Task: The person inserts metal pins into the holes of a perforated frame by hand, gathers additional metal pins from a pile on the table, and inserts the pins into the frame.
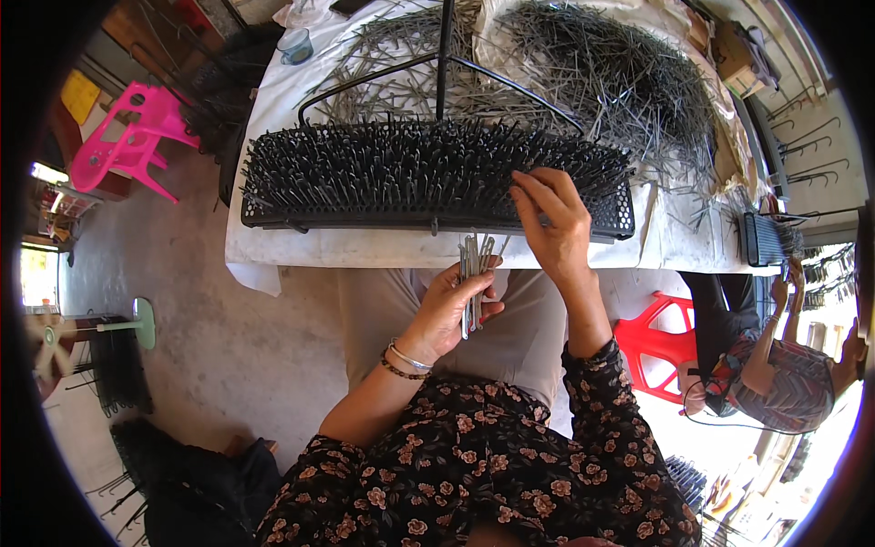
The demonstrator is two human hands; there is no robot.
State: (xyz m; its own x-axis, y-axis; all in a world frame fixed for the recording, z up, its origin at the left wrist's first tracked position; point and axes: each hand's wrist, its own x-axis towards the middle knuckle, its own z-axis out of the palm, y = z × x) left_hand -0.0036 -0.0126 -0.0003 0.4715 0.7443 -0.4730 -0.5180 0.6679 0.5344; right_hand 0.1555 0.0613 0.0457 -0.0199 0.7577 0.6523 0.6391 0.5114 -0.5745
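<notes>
White cloth-covered table (310, 252) carries most of it; its far edge is cut off at top of view. Person in patterned shirt (791, 378) is past the surface's near R corner, forearms & hands small, hard to make out. Red plastic chair (645, 335) is b/w them & the wearer, partly hidden; pink plastic chair (155, 128) stands on floor, well apart from surface's L edge.

Heap of thin dark metal rods (592, 64) covers far R part of surface, single pcs tangled, hard to separate. Along near edge: long black perforated metal tray (365, 221), packed w/ upright dark rods (392, 169), so its base is mostly hidden. Black bar frame (444, 73) rises behind, in front of part of heap, top cut off.

R hand (561, 223) is over tray's R half, fingers bent, thumb near index; can't tell if a rod is pinched b/w tips. L hand (456, 305), just off near edge, is curled round bundle of slim silvery rods (469, 264), approx upright, lower middle covered by thumb & fingers. Clear glass cup (294, 46) is nr surface's far L corner.
</notes>
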